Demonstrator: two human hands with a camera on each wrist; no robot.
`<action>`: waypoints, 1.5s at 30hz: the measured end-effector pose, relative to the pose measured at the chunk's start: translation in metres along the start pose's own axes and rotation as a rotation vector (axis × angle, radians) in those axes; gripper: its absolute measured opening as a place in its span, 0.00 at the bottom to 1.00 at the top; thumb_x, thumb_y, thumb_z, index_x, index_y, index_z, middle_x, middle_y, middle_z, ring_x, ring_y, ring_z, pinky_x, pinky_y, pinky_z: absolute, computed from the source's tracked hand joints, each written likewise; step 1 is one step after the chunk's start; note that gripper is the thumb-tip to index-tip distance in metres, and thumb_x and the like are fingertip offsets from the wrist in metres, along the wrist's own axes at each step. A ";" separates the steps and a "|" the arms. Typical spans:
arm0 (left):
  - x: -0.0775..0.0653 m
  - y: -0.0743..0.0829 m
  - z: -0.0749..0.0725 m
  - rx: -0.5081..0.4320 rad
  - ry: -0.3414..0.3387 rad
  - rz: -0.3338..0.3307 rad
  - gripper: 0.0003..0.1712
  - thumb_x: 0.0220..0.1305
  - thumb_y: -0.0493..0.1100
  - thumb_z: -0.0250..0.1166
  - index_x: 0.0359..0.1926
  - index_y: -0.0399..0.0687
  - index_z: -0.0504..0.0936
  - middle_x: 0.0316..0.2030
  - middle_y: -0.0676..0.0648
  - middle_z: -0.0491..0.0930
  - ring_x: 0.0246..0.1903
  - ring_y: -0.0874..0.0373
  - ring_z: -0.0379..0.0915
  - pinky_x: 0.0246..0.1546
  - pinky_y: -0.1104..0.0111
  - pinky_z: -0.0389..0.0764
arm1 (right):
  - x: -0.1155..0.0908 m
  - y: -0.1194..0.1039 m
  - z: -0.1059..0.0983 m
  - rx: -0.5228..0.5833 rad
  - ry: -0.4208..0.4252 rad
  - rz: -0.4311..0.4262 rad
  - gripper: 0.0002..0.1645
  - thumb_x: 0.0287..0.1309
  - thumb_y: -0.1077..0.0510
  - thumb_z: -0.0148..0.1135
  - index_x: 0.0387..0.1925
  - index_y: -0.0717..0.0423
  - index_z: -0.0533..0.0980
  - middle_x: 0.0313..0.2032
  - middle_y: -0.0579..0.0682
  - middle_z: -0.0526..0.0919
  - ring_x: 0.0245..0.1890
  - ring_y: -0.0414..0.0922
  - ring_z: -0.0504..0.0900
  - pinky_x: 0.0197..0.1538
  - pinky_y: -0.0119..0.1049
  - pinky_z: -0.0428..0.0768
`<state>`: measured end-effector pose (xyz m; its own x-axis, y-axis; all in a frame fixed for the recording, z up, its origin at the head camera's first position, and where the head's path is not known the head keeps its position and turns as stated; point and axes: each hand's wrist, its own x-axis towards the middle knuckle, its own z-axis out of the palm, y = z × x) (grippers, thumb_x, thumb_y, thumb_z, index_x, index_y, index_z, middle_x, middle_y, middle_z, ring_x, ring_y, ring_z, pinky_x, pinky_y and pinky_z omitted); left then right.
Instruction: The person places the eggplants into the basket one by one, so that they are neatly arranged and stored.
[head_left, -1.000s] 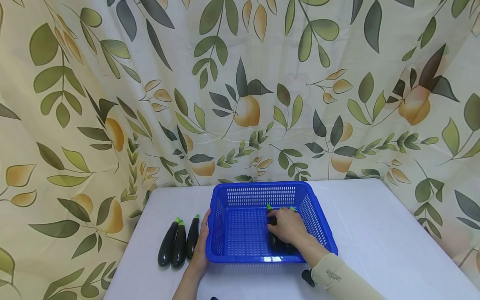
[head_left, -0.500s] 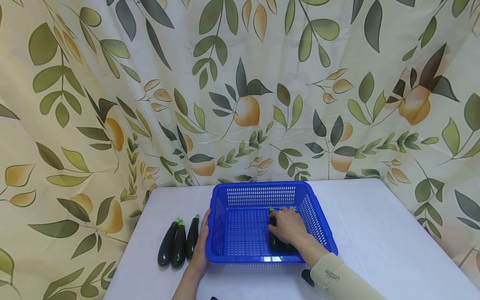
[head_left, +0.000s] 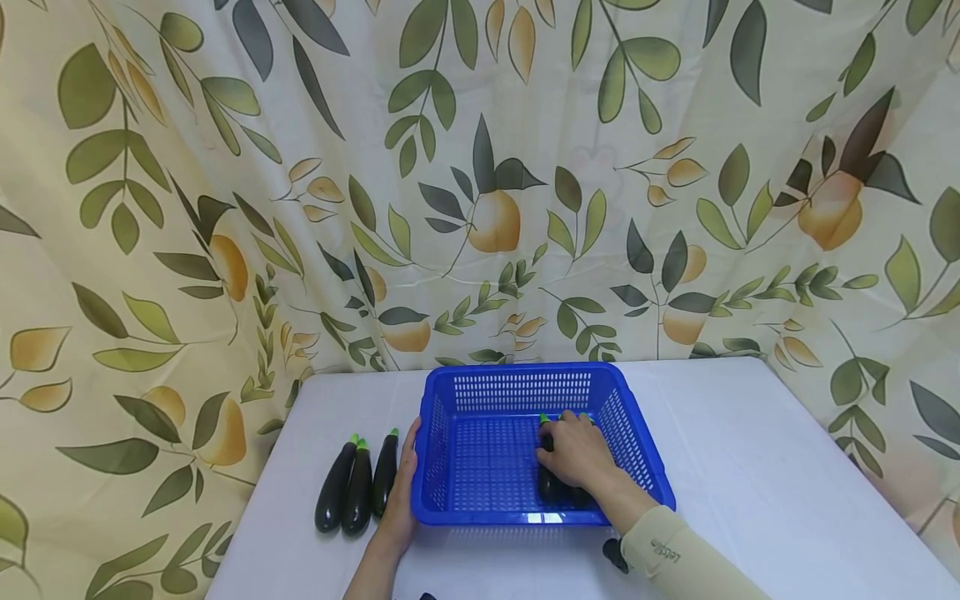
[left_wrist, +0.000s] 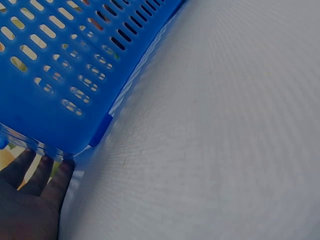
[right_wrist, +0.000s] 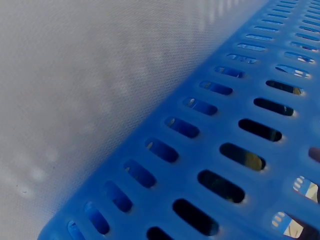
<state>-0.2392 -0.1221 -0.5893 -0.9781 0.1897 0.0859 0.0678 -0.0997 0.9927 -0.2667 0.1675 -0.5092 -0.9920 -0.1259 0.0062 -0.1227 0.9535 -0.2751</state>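
A blue slotted plastic basket [head_left: 517, 518] stands on the white table. My left hand [head_left: 401, 492] rests against its left side; the left wrist view shows straight fingers [left_wrist: 59, 182] touching the basket wall [left_wrist: 50, 115]. Inside, toward the right, my right hand [head_left: 577, 450] grips a dark eggplant [head_left: 550, 485] with a green stem. More eggplants lie beside it, partly hidden under that hand. The right wrist view has the slotted wall [right_wrist: 200, 125] with dark shapes behind, and the hand's grip is not visible there.
Three eggplants [head_left: 358, 492] lie side by side on the table, left of my left hand. A patterned fruit-and-leaf curtain [head_left: 495, 183] hangs behind the table [head_left: 750, 467]. A small dark object [head_left: 617, 556] shows beneath the right wrist.
My right hand and the eggplant it grips have shifted slightly right inside the basket, then stayed nearly still. The left hand and basket hold their place.
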 end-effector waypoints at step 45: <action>0.001 -0.003 -0.004 -0.013 -0.017 0.007 0.30 0.83 0.60 0.28 0.82 0.79 0.43 0.84 0.55 0.37 0.84 0.46 0.26 0.77 0.34 0.29 | -0.004 -0.001 -0.008 0.127 0.119 -0.044 0.17 0.60 0.52 0.72 0.49 0.52 0.87 0.42 0.53 0.83 0.40 0.49 0.78 0.49 0.52 0.82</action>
<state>-0.2409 -0.1255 -0.5927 -0.9740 0.2059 0.0945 0.0720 -0.1142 0.9909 -0.2629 0.1694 -0.5012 -0.9831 -0.1257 0.1329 -0.1686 0.9048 -0.3910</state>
